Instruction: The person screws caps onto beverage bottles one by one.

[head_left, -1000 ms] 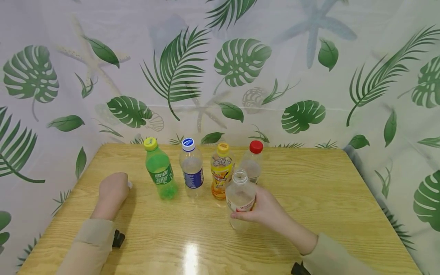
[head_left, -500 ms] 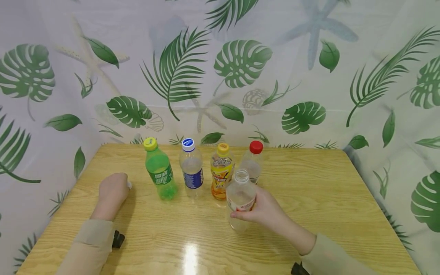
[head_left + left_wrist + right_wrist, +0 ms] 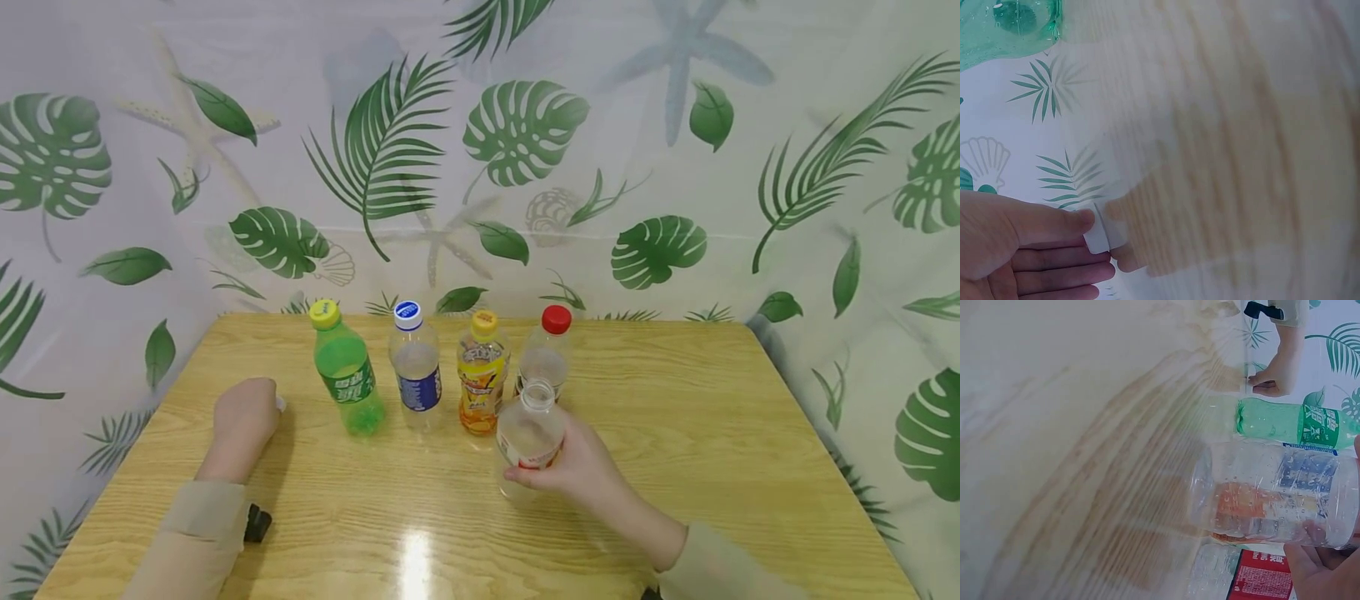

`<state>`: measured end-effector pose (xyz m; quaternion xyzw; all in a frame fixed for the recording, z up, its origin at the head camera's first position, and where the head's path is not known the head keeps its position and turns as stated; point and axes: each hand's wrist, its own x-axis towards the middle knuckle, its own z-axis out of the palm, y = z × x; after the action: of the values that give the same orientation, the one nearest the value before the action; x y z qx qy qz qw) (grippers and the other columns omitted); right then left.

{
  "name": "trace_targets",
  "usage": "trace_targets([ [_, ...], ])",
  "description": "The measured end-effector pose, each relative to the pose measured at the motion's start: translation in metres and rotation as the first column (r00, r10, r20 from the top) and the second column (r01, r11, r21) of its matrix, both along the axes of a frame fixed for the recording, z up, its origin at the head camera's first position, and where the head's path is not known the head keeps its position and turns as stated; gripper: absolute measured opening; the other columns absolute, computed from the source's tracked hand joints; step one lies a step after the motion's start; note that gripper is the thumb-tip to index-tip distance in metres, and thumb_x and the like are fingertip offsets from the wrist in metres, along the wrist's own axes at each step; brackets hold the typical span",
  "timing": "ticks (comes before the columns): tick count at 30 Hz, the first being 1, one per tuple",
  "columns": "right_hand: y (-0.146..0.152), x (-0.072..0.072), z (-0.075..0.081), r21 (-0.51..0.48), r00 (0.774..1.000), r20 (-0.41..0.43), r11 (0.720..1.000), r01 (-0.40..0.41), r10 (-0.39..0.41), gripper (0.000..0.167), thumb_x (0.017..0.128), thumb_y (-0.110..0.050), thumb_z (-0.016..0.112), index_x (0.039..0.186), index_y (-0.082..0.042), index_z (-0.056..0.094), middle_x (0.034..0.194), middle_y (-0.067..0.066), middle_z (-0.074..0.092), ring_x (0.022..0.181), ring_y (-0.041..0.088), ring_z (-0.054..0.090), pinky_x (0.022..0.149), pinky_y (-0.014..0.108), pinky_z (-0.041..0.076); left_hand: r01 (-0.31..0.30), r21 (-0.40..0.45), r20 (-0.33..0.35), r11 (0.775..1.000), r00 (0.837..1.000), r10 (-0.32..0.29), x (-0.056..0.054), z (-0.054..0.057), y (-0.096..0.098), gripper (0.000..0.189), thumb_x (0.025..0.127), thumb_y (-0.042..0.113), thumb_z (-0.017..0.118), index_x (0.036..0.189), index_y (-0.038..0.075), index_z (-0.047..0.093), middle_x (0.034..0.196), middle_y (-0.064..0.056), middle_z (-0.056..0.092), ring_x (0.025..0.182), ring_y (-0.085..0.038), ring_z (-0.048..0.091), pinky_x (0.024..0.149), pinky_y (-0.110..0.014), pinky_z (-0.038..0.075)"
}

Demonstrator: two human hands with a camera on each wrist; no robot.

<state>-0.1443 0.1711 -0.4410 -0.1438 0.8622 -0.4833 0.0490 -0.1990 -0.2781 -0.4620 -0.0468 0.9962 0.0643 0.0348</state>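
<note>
On the table's left side, my left hand (image 3: 245, 412) pinches a small white bottle cap (image 3: 1096, 232) between thumb and fingers, close to the tabletop. My right hand (image 3: 592, 467) grips a clear plastic bottle (image 3: 531, 437) with a red and white label and an uncapped neck, leaning slightly right. Whether its base touches the table I cannot tell. Behind it, partly covered, stands a clear bottle with a red cap (image 3: 557, 320). To its left are an orange-drink bottle (image 3: 482, 387) with a yellow cap, a blue-labelled bottle (image 3: 417, 379) and a green bottle (image 3: 349, 379).
The wooden table (image 3: 675, 400) ends at the back against a white leaf-print cloth (image 3: 450, 167), which also hangs at both sides. The capped bottles stand in a row near the back edge. Black straps are on both wrists.
The uncapped bottle's neck has tipped slightly right and toward me, with my right hand turning along. My left hand stays in place with the cap. The head view has shifted slightly.
</note>
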Motion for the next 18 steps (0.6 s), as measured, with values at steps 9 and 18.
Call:
trace_targets([
  [9,-0.0002,0.0011,-0.0075,-0.028,0.999,0.029,0.999,0.023,-0.023,0.075,0.072,-0.016,0.100,0.137,-0.009,0.062,0.129,0.007,0.074,0.122,0.027,0.069,0.106,0.045,0.054,-0.010,-0.003,0.036,1.000,0.999,0.010,-0.0006,-0.0004,0.0001,0.023,0.099,0.004,0.060,0.076,0.002,0.059,0.078,-0.017,0.065,0.071,-0.026,0.057,0.066,-0.048,0.057],
  [18,-0.0060,-0.0007,-0.0078,-0.052,1.000,-0.008,0.998,0.026,-0.027,0.074,0.072,-0.014,0.100,0.136,-0.005,0.063,0.129,0.011,0.074,0.121,0.030,0.069,0.106,0.044,0.055,-0.016,-0.003,0.037,1.000,0.999,0.016,-0.0022,-0.0021,-0.0013,0.022,0.099,0.004,0.060,0.077,0.001,0.060,0.079,-0.018,0.066,0.071,-0.026,0.058,0.064,-0.046,0.057],
])
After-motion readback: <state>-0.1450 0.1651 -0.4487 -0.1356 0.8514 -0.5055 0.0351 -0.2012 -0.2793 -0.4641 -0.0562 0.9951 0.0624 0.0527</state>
